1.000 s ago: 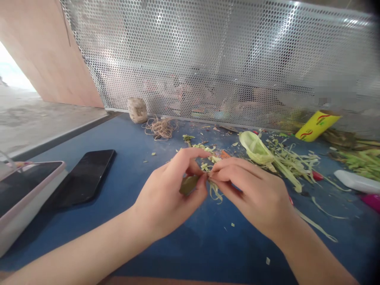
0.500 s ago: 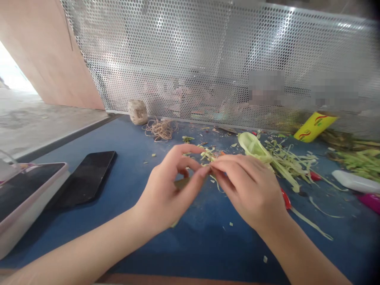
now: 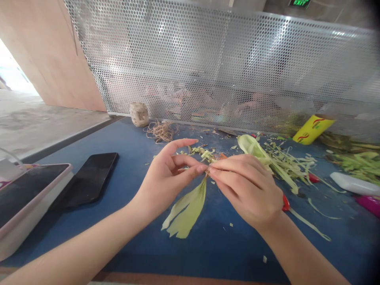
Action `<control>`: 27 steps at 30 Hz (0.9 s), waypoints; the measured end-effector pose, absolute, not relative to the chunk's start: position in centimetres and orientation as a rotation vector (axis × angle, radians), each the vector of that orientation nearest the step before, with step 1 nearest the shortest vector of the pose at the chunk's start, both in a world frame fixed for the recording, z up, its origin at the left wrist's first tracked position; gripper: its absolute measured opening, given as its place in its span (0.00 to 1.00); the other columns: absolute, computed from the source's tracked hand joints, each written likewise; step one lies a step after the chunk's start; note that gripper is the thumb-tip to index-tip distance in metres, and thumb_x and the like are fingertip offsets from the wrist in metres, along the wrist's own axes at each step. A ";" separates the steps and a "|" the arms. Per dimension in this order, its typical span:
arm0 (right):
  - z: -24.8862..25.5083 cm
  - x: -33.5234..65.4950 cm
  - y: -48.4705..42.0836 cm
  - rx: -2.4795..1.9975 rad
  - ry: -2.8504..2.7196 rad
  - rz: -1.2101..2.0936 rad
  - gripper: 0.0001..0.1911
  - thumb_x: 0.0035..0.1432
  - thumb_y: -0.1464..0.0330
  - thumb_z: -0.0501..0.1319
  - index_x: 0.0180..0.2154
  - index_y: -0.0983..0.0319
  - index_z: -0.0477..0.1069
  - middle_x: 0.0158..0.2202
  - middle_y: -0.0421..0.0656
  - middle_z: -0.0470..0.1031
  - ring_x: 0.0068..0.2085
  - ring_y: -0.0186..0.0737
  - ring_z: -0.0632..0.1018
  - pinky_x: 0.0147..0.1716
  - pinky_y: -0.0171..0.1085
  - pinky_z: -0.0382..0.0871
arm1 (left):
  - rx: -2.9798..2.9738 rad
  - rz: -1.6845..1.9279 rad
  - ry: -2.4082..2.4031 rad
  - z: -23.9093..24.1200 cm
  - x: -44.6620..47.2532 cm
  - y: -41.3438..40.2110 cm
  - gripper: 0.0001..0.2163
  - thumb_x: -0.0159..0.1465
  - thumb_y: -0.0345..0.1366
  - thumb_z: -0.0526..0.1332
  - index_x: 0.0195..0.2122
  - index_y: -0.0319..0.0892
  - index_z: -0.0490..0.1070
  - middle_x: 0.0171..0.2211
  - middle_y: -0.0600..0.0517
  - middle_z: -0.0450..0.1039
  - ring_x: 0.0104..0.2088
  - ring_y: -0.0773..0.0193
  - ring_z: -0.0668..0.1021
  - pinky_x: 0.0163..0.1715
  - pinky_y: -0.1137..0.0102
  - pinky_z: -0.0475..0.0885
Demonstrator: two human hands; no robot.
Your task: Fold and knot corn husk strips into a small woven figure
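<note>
Left hand (image 3: pixel 163 176): thumb and one finger pinching the leaf's narrow top; forefinger held out straight above.
Right hand (image 3: pixel 251 186): fingertips bunched on the same spot, touching the left's; from my end I can't tell which carries the weight.
Leaf (image 3: pixel 191 209): pale green, split lengthwise, hanging down-left from the pinch, over the blue table (image 3: pixel 208 253).
Husk (image 3: pixel 252 146): beyond the right hand, shreds (image 3: pixel 286 160) beside it.
Red thing (image 3: pixel 285 202): partly behind the right hand; I can't identify it.
Twine (image 3: pixel 162 131): loose heap near the mesh (image 3: pixel 190 59).
Phone (image 3: pixel 89 180): flat, left of the left hand.
Yellow tube (image 3: pixel 313 130): tilted, far right.
</note>
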State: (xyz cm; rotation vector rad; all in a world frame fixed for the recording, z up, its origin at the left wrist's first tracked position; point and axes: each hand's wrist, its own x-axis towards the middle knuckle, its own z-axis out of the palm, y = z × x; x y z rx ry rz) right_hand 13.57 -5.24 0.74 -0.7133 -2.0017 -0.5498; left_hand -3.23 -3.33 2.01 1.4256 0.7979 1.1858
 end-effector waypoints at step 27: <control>0.6 13.1 -5.2 -0.690 -2.099 -0.144 0.09 0.54 0.78 0.57 0.24 0.60 0.65 0.28 0.35 0.76 0.35 0.35 0.72 0.43 0.44 0.55 | 1.314 1.114 0.896 2.0 -4.0 -1.7 0.14 0.52 0.27 0.62 0.28 0.42 0.53 0.18 0.61 0.67 0.21 0.71 0.72 0.26 0.73 0.64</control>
